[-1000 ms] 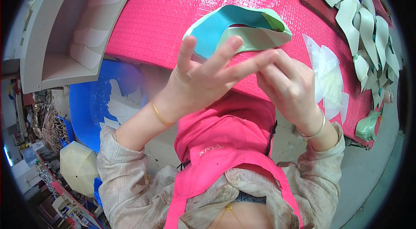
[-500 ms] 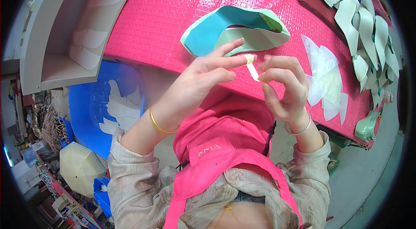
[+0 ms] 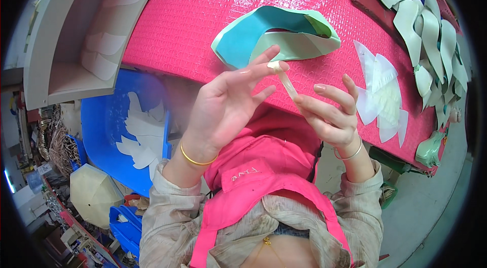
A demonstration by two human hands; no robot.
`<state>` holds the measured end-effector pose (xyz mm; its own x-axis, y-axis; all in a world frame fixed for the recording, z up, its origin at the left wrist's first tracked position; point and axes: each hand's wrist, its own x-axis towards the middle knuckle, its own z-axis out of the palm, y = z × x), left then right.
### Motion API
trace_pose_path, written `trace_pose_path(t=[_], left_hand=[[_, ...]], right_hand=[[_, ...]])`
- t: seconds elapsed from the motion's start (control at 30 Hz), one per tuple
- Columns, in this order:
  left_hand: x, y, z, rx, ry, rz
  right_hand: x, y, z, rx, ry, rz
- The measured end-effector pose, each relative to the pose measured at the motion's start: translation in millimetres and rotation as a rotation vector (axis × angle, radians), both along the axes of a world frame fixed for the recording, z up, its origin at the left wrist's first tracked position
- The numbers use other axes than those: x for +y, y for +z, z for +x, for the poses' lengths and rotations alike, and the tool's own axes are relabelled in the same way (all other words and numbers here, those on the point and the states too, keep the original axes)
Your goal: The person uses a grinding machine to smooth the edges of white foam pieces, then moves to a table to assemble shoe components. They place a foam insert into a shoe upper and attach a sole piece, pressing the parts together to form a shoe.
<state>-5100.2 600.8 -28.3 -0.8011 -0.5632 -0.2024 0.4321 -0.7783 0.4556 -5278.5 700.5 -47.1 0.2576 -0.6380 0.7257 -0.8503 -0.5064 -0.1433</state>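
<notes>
Two hands stretch a pale strip (image 3: 287,84) just in front of the teal shoe piece (image 3: 274,40) on the pink bench (image 3: 203,14): left hand (image 3: 228,108) pinches its top end, fingers otherwise spread; right hand (image 3: 329,113) pinches the lower end. Peeling seems underway; pressing it onto the piece likely follows.

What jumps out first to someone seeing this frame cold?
Dead centre, the left hand and right hand stretch a thin pale strip between their fingertips, above a bright pink textured table. Just behind them lies a turquoise and mint shoe upper. A row of pale green cut pieces curves along the table's far right.
</notes>
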Motion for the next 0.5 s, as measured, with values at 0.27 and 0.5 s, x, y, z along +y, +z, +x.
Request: trace_pose_path(t=[0.27, 0.5], left_hand=[[9.0, -2.6, -1.8, -0.251, 0.077, -0.368], [11.1, 1.5, 7.6, -0.662, 0.010, -1.146]], right_hand=[[-9.4, 23.3, 8.0, -0.009, -0.001, 0.047], [-41.7, 47.0, 7.6, -0.145, -0.060, 0.193]])
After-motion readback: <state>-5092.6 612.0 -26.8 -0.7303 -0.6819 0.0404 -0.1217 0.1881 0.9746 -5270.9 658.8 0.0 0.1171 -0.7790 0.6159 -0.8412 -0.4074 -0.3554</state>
